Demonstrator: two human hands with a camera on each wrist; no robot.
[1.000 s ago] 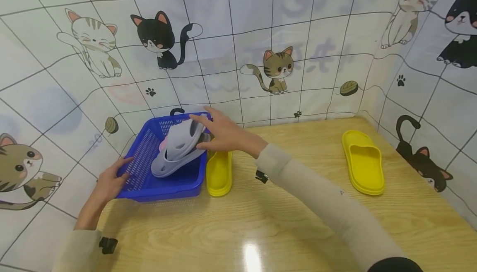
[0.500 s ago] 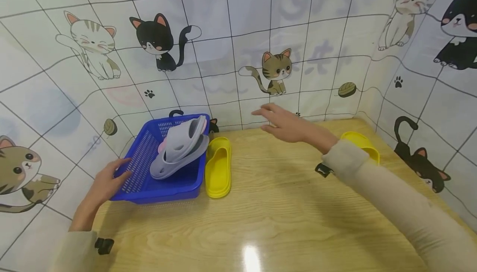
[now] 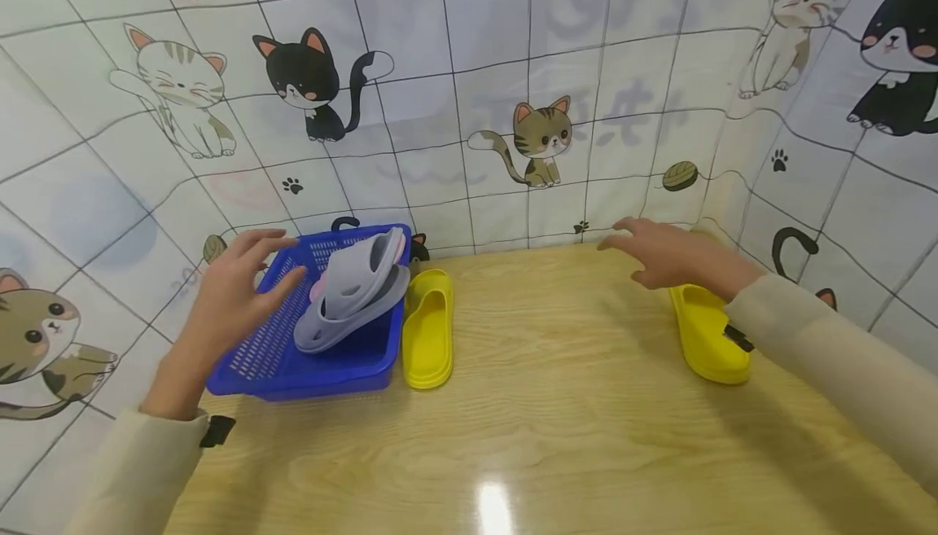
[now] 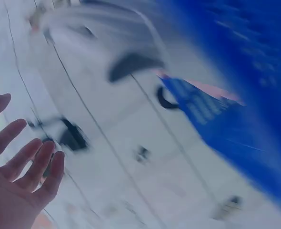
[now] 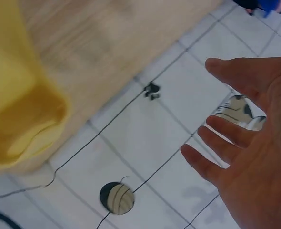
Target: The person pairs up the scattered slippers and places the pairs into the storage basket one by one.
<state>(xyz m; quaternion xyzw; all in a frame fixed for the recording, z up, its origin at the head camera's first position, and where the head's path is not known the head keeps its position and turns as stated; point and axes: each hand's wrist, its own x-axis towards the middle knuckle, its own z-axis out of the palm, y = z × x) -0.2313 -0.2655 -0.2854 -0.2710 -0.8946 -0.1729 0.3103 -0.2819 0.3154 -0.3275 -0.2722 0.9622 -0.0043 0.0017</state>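
Note:
My left hand point(image 3: 233, 299) hovers over the left side of a blue plastic basket point(image 3: 322, 386), fingers spread and holding nothing. Grey slippers point(image 3: 352, 282) lie stacked in the basket, with a bit of pink showing beside them. Against the basket's right side rests a yellow slipper point(image 3: 428, 339). Over at the right, my right hand point(image 3: 670, 254) is in the air with loose fingers, above and partly in front of a second yellow slipper point(image 3: 711, 339). The right wrist view shows that slipper point(image 5: 21, 95) apart from the hand point(image 5: 255, 152).
A wooden table point(image 3: 542, 413) carries everything. Behind it and on both sides stand white gridded walls point(image 3: 498, 30) printed with cartoon cats, close to the basket's back and left edges. Bare wood lies between the two yellow slippers.
My right hand has moved from the grey slippers across to the right-hand yellow slipper. My left hand has lifted off the basket's left rim. The basket and slippers have stayed in place.

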